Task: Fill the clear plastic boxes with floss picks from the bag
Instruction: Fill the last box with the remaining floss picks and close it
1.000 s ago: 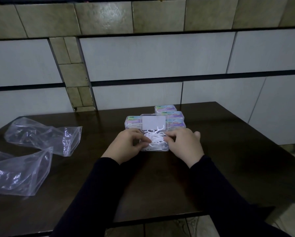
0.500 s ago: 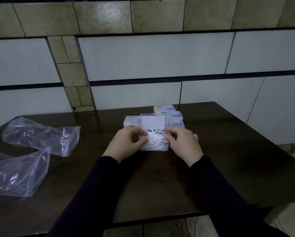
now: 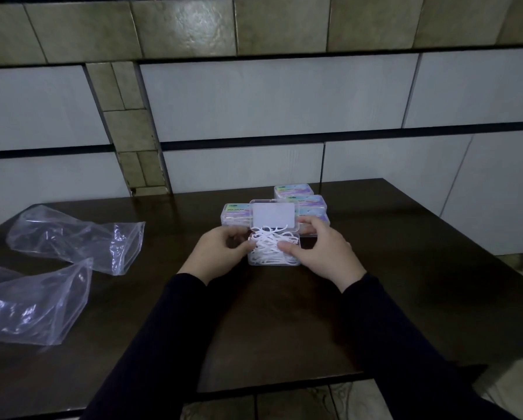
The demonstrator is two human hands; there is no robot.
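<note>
floss picks (image 3: 271,248) are heaping white in a clear plastic box (image 3: 274,262) sitting between my two hands on the dark table (image 3: 405,268). my left hand (image 3: 221,256) is curling round the box's left side, its thumb pressing on the pile. my right hand (image 3: 321,253) is gripping the right side, thumb on the picks too, with its fingers reaching toward the raised lid (image 3: 274,218) just beyond. closed labelled boxes (image 3: 302,201) are stacked behind the lid, past my fingertips. two clear bags (image 3: 72,234) are lying well off to the left of my left hand. i judge the picks are sticking above the rim, so i am wanting to flatten them evenly before lowering the lid, keeping stray ends inside the edges.
</note>
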